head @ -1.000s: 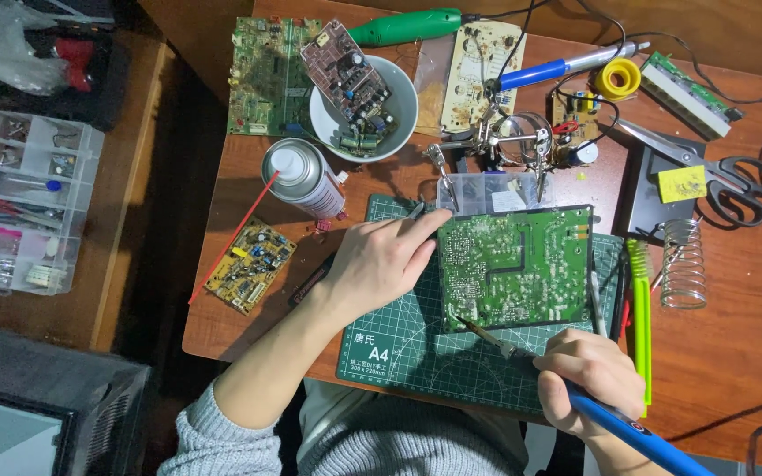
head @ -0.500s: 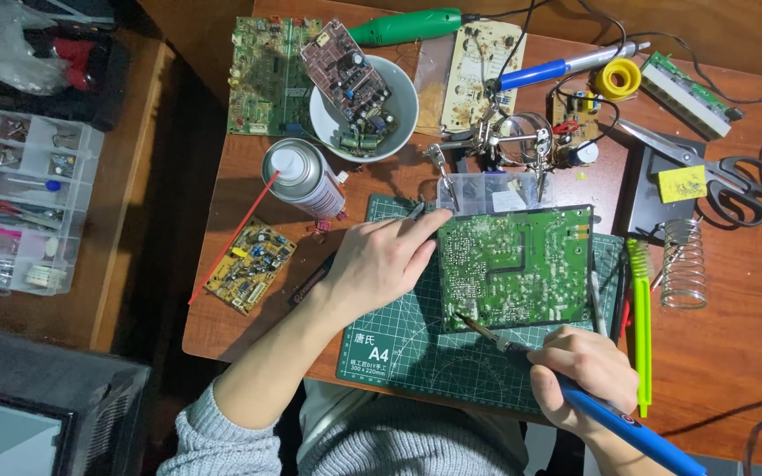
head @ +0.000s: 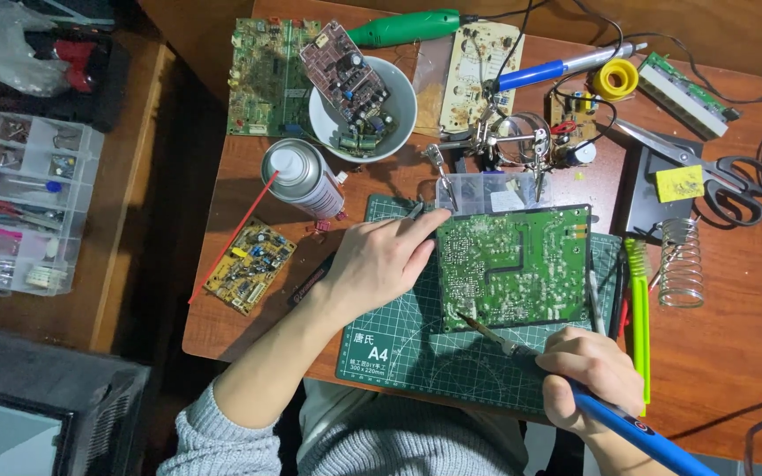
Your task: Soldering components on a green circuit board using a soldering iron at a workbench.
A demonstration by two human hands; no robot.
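Right hand (head: 591,375) gripping soldering iron (head: 575,388); left hand (head: 381,260) steadying circuit board (head: 515,264).

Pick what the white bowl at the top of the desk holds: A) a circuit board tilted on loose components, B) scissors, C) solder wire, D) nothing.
A: the white bowl holds a brownish circuit board lying tilted across it, with small loose components beneath it.

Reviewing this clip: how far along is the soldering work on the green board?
Set up: circuit board lies solder-side up on the cutting mat. In hand: left hand steadies its edge; right hand brings the soldering iron tip to its lower edge. How many joints remain: cannot tell.
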